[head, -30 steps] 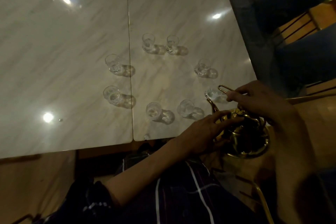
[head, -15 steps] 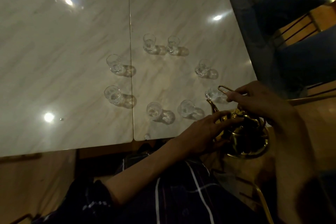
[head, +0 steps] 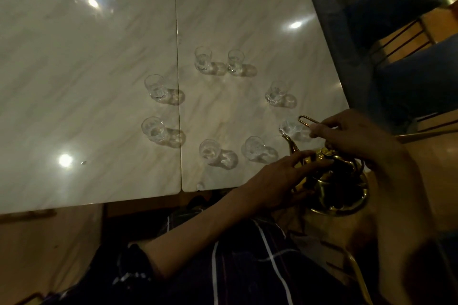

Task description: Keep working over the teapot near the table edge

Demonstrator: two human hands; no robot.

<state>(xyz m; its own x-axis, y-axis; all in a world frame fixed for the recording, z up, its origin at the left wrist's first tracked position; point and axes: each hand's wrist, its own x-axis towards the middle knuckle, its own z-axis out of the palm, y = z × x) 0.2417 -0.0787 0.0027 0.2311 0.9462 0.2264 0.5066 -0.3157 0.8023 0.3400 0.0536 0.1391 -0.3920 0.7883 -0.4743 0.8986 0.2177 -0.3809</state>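
Head view: gold teapot (head: 332,181) held off the near right corner of the tabletop (head: 99,82), spout toward the eight small glasses (head: 208,151) ringed there. Left hand (head: 280,181) flat against pot body, fingers straight. Right hand (head: 352,136) pinching thin wire handle (head: 307,120). Pouring likely not begun. Glass contents unreadable in dim light; pot base partly hidden.
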